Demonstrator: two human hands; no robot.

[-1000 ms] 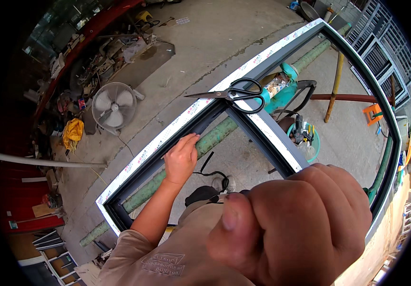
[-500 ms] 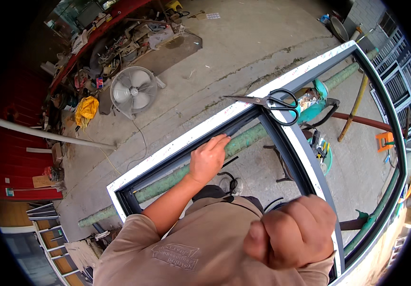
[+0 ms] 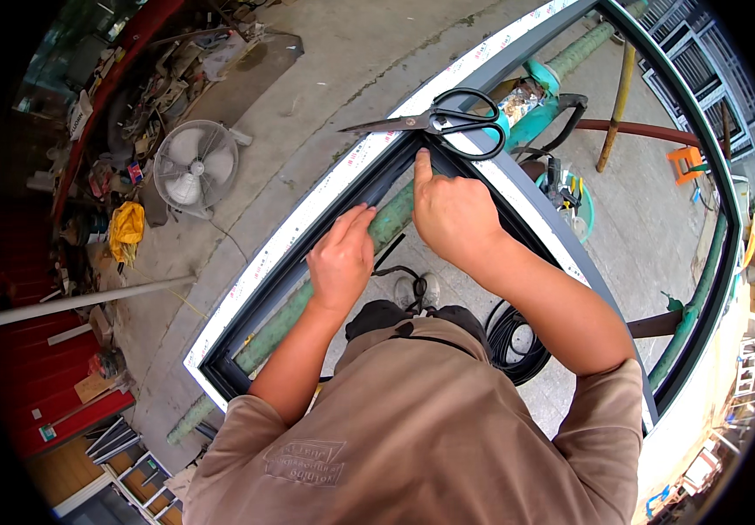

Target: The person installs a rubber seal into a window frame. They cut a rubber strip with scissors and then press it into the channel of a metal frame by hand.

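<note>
A large window frame [image 3: 283, 229], white-filmed on its face and with black inner channels, lies across green pipes [image 3: 392, 217]. My left hand [image 3: 342, 255] rests on the inner edge of its smaller opening, fingers stretched out over the black channel [image 3: 294, 262]. At that opening's far corner, my right hand [image 3: 454, 214] presses its extended index fingertip into the channel, the other fingers curled under. Neither hand visibly holds anything. Just beyond the right fingertip, black-handled scissors [image 3: 447, 122] lie on the frame where the crossbar meets the outer bar, blades toward the left.
A standing fan [image 3: 195, 164] and a yellow bag [image 3: 127, 229] are on the floor at left, near a cluttered pile [image 3: 163, 96]. Coiled black hose [image 3: 517, 346] lies beneath the frame. A teal basin [image 3: 580, 214] with tools and an orange stool [image 3: 685, 164] stand right.
My right hand, earlier a blurred fist raised at the lower right, has reached to the frame's inner corner with its index finger extended. My left hand stays at the inner edge. The view has shifted.
</note>
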